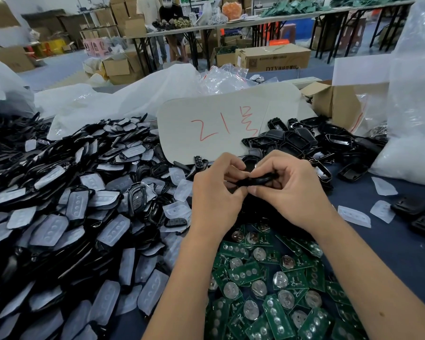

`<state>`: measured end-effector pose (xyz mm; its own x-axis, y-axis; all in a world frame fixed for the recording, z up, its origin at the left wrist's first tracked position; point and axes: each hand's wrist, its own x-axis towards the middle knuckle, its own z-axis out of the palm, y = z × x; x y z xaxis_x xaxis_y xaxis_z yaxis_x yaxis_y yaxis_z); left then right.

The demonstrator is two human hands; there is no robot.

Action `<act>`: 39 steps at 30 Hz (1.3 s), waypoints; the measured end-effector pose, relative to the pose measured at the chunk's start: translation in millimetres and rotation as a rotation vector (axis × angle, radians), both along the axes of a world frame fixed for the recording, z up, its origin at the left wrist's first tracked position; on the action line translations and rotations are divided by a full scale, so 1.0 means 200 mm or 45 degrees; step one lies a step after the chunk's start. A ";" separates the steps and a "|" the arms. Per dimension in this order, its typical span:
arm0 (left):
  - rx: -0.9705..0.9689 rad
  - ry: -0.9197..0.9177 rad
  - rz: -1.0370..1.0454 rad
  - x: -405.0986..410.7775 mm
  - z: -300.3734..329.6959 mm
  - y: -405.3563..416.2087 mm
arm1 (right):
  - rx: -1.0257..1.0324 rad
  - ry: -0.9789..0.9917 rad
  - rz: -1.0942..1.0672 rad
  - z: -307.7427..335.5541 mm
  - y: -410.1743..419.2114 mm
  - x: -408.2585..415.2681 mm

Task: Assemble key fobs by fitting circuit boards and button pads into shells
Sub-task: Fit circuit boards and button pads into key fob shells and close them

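Both hands meet at the middle of the view over a black key fob shell (254,180). My left hand (215,192) pinches its left end and my right hand (290,190) grips its right side, fingers curled over it. Most of the shell is hidden by the fingers. Below my wrists lies a heap of green circuit boards (268,290) with round coin cells. To the left spreads a big pile of black shells with translucent button pads (71,217) on them. More empty black shells (302,141) lie behind my hands on the right.
A pale board with red writing (219,126) lies behind my hands. Plastic bags (412,119) stand at the right, a cardboard box (339,101) beside them. Loose pads (353,215) lie on the blue table. Two people stand at a far table.
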<state>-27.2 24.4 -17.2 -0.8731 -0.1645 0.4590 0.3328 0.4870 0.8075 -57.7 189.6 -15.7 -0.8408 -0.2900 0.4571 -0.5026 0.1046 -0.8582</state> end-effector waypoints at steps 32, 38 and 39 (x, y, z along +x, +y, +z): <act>0.187 -0.154 -0.128 0.00 -0.01 -0.01 | -0.147 -0.177 -0.085 0.01 0.03 -0.01; 0.511 -0.109 -0.214 0.00 0.02 -0.04 | -0.522 -0.463 0.072 0.03 0.05 -0.02; 0.521 -0.095 -0.225 0.00 0.02 -0.04 | -0.541 -0.482 0.096 0.03 0.05 -0.02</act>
<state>-27.4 16.5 -12.8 -0.9322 -0.1648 0.3223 0.3161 0.0635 0.9466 -61.3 199.4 -10.0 -0.9528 -0.2119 0.2175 -0.1447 -0.3127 -0.9388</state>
